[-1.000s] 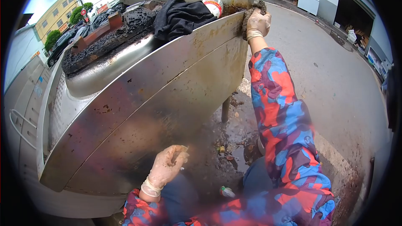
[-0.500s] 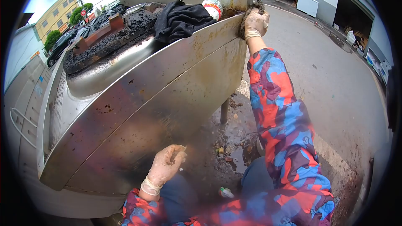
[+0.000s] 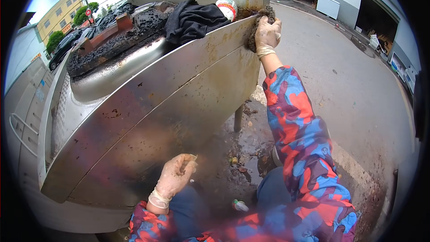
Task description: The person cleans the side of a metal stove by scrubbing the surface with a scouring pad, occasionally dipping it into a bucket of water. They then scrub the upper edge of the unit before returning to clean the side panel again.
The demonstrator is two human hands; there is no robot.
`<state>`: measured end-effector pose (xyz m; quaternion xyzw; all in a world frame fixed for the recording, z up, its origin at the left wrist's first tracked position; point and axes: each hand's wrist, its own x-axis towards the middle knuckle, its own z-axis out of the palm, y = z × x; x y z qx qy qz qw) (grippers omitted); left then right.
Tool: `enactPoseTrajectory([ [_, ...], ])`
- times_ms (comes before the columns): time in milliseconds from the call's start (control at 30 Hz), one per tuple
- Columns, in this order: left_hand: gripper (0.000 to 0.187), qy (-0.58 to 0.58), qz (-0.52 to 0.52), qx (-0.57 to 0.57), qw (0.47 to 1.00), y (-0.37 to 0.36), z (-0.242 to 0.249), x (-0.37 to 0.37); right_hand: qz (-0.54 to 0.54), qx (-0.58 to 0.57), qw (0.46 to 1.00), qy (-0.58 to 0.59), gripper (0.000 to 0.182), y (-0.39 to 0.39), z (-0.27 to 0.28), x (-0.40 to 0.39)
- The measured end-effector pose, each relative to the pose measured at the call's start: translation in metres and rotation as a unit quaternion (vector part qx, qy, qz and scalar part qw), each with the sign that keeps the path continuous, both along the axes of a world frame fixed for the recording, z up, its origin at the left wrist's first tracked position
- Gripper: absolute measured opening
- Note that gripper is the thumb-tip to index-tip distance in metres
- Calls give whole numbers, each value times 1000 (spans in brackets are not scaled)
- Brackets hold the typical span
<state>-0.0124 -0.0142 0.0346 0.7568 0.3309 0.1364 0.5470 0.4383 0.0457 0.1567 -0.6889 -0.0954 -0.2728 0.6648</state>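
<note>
My right hand, in a thin pale glove, grips a dark, dirty wire scrubber. It presses the scrubber against the far right corner of a stained metal stove. Low in front of the stove's side panel is my left hand, also gloved. Its fingers are curled in and smudged with dirt, and nothing shows in them. A black cloth lies bunched on the stove top. Beside it, a white tub with a red and green label lies tilted.
Crusted black grime covers the burner area around a rusty bracket. Under the stove is a metal leg on wet, littered ground. A small bottle lies near my legs. Across the paved road stands a white chest freezer.
My right hand and the scrubber have moved slightly left and down along the stove's corner edge. My left hand has hardly moved.
</note>
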Motion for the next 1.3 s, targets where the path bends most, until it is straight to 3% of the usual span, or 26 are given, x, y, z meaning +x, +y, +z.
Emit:
enactPoseTrajectory([
  [67,22,-13,-11,-7,1000,-1,-1,-2,-3,12,996,-90,38,-2,-11,-15],
  [200,21,0,-31,28,999,-2,0,-3,-121,-38,990,-65,37,13,14,36],
  [333,21,-8,-20,15,1000,-2,0,-3,-86,-19,994,-60,40,0,13,23],
  [367,21,-7,-13,10,1000,-1,0,-3,-4,-16,1000,9,41,-9,10,10],
  [467,21,-18,-18,4,1000,0,-3,-6,35,-4,998,-42,40,-7,-25,-13],
  [533,21,-13,-26,25,999,-1,-5,-7,28,10,998,-58,39,-2,-19,-9],
  [633,21,-2,-36,54,998,1,-3,-6,-70,-41,994,-71,39,1,16,18],
  [733,22,3,-36,47,998,0,2,-6,3,-2,1000,-9,39,-9,25,17],
  [867,23,18,-43,59,997,0,6,-2,59,28,995,-80,40,-8,-8,-12],
  [1000,23,10,-45,59,997,1,3,1,37,-20,991,-131,40,-7,7,-14],
  [1133,23,14,-44,58,997,-1,4,5,-33,-32,997,-60,41,-4,31,25],
  [1233,23,15,-39,60,997,-1,6,5,42,-5,999,-13,42,-9,26,11],
  [1300,23,16,-42,62,997,-1,5,6,47,-31,995,-79,42,-10,15,-11],
])
